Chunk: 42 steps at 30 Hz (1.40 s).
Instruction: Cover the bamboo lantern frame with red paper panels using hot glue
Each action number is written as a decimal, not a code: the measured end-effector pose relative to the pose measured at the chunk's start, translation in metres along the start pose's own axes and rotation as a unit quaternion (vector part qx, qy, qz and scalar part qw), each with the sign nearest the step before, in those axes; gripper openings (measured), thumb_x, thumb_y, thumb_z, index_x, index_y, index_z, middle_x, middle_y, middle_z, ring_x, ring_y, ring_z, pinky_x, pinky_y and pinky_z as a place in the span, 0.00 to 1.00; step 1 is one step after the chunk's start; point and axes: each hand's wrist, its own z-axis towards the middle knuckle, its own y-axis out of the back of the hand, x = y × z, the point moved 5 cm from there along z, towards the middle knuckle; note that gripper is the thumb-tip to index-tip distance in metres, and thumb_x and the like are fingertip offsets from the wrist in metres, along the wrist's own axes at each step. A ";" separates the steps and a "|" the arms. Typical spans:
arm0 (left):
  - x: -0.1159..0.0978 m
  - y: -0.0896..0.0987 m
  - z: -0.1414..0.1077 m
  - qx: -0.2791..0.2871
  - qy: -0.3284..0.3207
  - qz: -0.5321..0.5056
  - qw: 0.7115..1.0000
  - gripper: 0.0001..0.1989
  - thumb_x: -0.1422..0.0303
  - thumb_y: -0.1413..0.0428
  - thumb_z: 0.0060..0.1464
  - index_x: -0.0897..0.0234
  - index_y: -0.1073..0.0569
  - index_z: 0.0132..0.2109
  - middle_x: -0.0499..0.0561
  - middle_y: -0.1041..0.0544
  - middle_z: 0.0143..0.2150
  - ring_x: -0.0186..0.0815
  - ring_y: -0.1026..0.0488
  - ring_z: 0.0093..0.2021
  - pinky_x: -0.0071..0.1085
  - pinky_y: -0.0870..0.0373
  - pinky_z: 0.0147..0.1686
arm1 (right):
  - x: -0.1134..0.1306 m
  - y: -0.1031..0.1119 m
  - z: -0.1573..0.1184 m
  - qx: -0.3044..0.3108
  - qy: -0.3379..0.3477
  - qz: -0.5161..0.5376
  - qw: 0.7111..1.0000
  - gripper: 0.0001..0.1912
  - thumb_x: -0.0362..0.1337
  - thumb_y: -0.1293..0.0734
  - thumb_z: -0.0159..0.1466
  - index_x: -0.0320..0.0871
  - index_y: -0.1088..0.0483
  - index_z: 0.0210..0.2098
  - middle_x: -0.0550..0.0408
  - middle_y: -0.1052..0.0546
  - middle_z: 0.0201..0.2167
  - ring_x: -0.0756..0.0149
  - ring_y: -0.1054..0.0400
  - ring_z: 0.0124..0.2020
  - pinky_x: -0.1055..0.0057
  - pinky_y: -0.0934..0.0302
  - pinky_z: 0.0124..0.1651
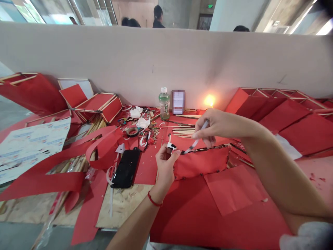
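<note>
One panel (pixel 201 162) runs left-right, mid-frame, left hand (pixel 166 161) nearer, pinching at its left end, right hand (pixel 209 125) pinching a white stick (pixel 197 140) by its upper edge.

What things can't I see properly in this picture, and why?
In the head view:
Part of the pale stick: hidden by the right hand.
What feeds the flame: lost in glare.
Words on the propped phone: blurred.
The distant person's legs: behind the wall.
Far-left red frame: cut by the picture's edge.
</note>
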 end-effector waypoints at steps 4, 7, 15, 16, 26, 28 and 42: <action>0.000 0.000 0.000 0.007 -0.011 0.010 1.000 0.14 0.69 0.32 0.38 0.62 0.32 0.25 0.41 0.35 0.21 0.26 0.40 0.24 0.21 0.40 0.25 | -0.002 0.005 0.013 0.011 0.019 0.000 1.000 0.21 0.54 0.28 0.59 0.44 0.25 0.22 0.55 0.25 0.17 0.73 0.35 0.17 0.73 0.35 0.25; 0.001 0.000 0.000 0.011 -0.012 0.013 1.000 0.13 0.68 0.33 0.39 0.62 0.31 0.25 0.41 0.35 0.22 0.26 0.40 0.24 0.22 0.40 0.26 | -0.005 0.004 0.017 0.019 0.043 0.012 0.999 0.23 0.57 0.30 0.60 0.45 0.26 0.21 0.57 0.27 0.15 0.73 0.36 0.16 0.73 0.36 0.23; 0.002 -0.002 -0.002 0.025 -0.021 0.026 0.999 0.14 0.67 0.32 0.39 0.62 0.32 0.25 0.41 0.36 0.22 0.26 0.41 0.24 0.22 0.42 0.25 | -0.018 -0.002 -0.002 -0.015 0.041 0.070 0.997 0.23 0.55 0.29 0.60 0.45 0.27 0.19 0.58 0.27 0.14 0.73 0.37 0.15 0.72 0.34 0.26; 0.003 -0.002 -0.003 0.029 -0.020 0.027 0.999 0.14 0.66 0.32 0.39 0.62 0.32 0.25 0.41 0.36 0.22 0.26 0.41 0.24 0.23 0.41 0.25 | -0.020 -0.003 -0.006 -0.024 0.036 0.077 0.996 0.22 0.55 0.29 0.60 0.45 0.27 0.20 0.58 0.27 0.14 0.73 0.37 0.15 0.72 0.34 0.25; 0.007 -0.003 -0.001 0.015 -0.011 0.029 0.999 0.14 0.68 0.33 0.38 0.62 0.32 0.25 0.41 0.36 0.23 0.26 0.41 0.24 0.23 0.41 0.26 | -0.039 0.008 -0.051 -0.216 0.019 0.088 0.972 0.21 0.51 0.28 0.61 0.43 0.27 0.21 0.56 0.26 0.16 0.71 0.31 0.18 0.75 0.36 0.23; 0.004 -0.002 0.001 0.006 -0.018 0.028 0.999 0.14 0.68 0.33 0.38 0.62 0.33 0.24 0.41 0.37 0.22 0.26 0.41 0.25 0.22 0.41 0.26 | -0.040 0.018 -0.067 -0.299 0.036 0.084 0.950 0.19 0.48 0.27 0.61 0.42 0.26 0.22 0.56 0.25 0.17 0.71 0.31 0.20 0.74 0.34 0.25; 0.004 -0.002 0.002 0.005 -0.010 0.008 1.000 0.10 0.69 0.33 0.38 0.62 0.29 0.26 0.42 0.30 0.24 0.27 0.35 0.26 0.22 0.37 0.28 | -0.048 -0.082 -0.062 -0.443 0.290 -0.283 0.800 0.16 0.28 0.36 0.68 0.45 0.25 0.53 0.50 0.20 0.48 0.61 0.23 0.49 0.62 0.29 0.55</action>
